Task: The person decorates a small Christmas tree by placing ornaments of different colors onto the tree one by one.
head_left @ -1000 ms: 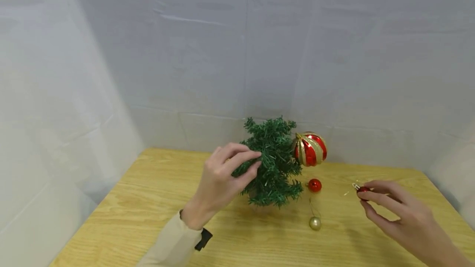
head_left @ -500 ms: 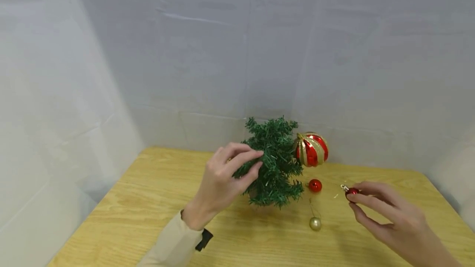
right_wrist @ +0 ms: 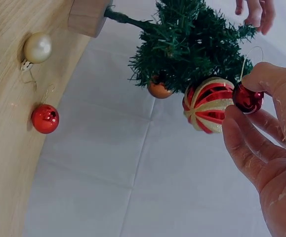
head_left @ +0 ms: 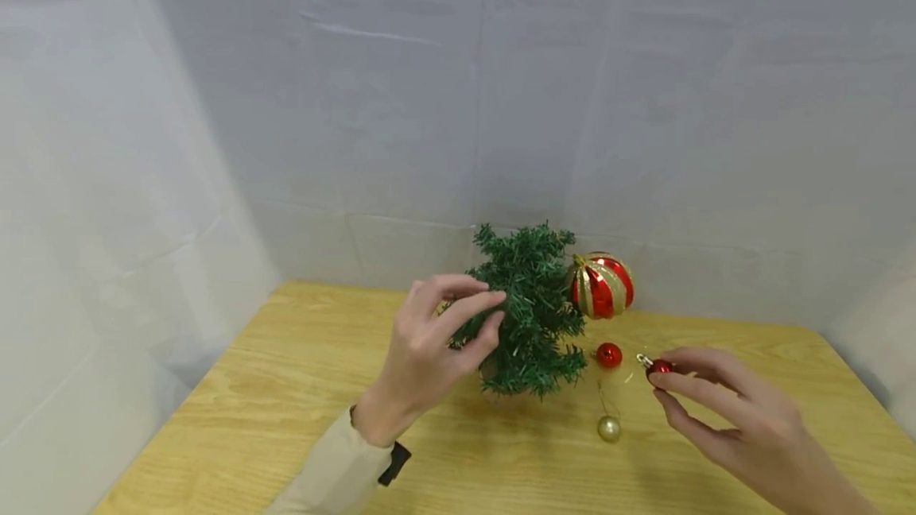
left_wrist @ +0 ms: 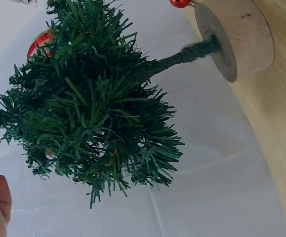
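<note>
While the left hand pinches a branch of the small tree, apparently lightly, the right hand grips a small red bauble above the bench.

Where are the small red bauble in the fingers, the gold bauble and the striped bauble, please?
small red bauble [head_left: 659, 367], head view, its round body.
gold bauble [head_left: 609, 428], head view, its centre.
striped bauble [head_left: 601, 285], head view, its middle.

Gold bauble + red bauble on wood table, grey backdrop

striped bauble and loose baubles crowd tree's right side
</note>
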A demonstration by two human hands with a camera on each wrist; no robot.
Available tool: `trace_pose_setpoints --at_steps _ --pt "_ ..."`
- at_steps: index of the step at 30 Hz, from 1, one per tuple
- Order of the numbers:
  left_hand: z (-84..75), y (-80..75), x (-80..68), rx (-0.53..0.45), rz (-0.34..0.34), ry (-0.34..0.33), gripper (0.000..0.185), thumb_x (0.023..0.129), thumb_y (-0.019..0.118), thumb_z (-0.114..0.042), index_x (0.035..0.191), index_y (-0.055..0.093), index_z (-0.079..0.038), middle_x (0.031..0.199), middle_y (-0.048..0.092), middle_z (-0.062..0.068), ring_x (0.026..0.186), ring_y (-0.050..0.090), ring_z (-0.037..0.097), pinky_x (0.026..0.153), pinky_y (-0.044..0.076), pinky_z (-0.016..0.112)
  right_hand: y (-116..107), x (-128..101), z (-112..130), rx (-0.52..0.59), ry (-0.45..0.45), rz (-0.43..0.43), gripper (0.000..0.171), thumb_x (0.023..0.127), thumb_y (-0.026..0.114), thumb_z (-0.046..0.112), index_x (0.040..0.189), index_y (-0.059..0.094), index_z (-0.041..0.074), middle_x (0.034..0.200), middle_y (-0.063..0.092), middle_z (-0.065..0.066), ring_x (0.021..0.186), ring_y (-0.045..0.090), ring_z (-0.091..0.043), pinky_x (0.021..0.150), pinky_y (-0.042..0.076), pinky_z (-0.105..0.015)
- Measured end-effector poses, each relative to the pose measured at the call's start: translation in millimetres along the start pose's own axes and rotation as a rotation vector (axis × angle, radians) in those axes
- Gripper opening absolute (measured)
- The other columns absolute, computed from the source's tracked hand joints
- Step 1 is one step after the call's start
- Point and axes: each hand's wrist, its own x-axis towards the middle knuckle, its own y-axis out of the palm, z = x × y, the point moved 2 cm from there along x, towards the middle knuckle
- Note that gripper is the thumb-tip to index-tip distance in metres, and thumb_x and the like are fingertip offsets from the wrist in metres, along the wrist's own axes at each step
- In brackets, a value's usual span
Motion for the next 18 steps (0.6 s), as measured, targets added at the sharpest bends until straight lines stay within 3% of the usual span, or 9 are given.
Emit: trace_pose_setpoints --at_steps 11,18 --pt "-12.0 -2.0 0.2 -0.019 -0.003 0.120 0.014 0.096 0.066 -0.016 0.100 0.078 -0.010 0.098 0.069 0.005 0.081 0.062 0.016 0.068 0.046 0.027 8 7 5 0.039 -0.038 0.042 0.033 0.104 0.060 0.029 0.093 0.079 0.004 0.095 0.069 -0.016 0.084 0.063 -0.005 0.067 0.051 -0.006" --pt "-18.4 4.4 -6.9 -0.051 0.073 0.179 0.015 0.094 0.069 -0.023 0.101 0.079 -0.013 0.097 0.070 0.003 0.082 0.063 0.013 0.073 0.050 0.026 12 10 9 0.039 -0.038 0.060 0.032 0.104 0.059 0.030 0.097 0.079 0.006 0.100 0.069 -0.016 0.088 0.063 -0.004 0.067 0.052 -0.007"
